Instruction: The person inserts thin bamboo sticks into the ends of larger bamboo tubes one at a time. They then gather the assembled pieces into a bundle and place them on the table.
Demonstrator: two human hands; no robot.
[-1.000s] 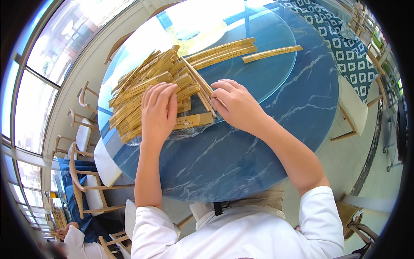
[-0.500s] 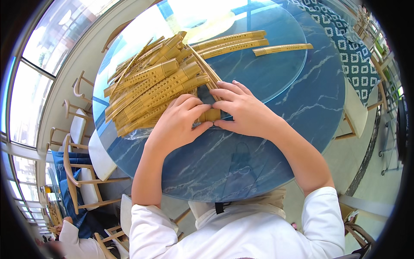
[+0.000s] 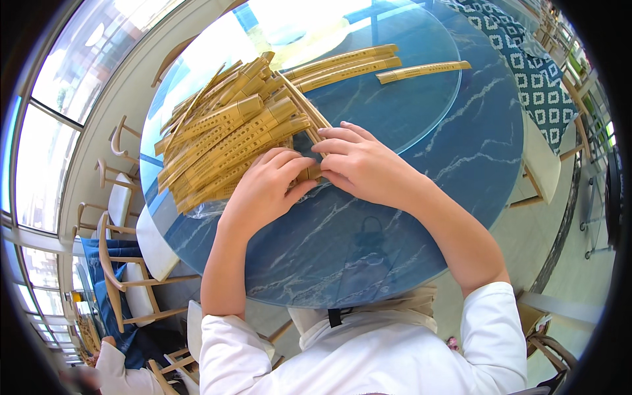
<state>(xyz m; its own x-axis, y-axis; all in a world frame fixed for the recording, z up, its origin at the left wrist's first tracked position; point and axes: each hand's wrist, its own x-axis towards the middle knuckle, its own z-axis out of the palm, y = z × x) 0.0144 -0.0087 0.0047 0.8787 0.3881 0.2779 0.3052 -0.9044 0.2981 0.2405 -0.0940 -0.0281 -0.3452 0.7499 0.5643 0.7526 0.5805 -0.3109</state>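
Between my hands is a gold paper chopstick sleeve, mostly covered by my fingers. My left hand is closed on its left part, thumb bent below. From the right, my right hand pinches the sleeve's other end, its fingertips nearly meeting the left ones. Several bare wooden chopsticks slant down toward my right fingers; whether they are touched I cannot tell. Left of them is a big overlapping pile of printed gold sleeves, partly on clear plastic.
A round blue marbled table carries a glass turntable. More filled sleeves and one single sleeve lie on the glass. Wooden chairs stand at left, a patterned cloth at far right. Another person's sleeve shows at lower left.
My right hand has shifted a little left and closer to my left hand, its thumb now tucked behind. Less of the held sleeve shows. The view has shifted slightly.
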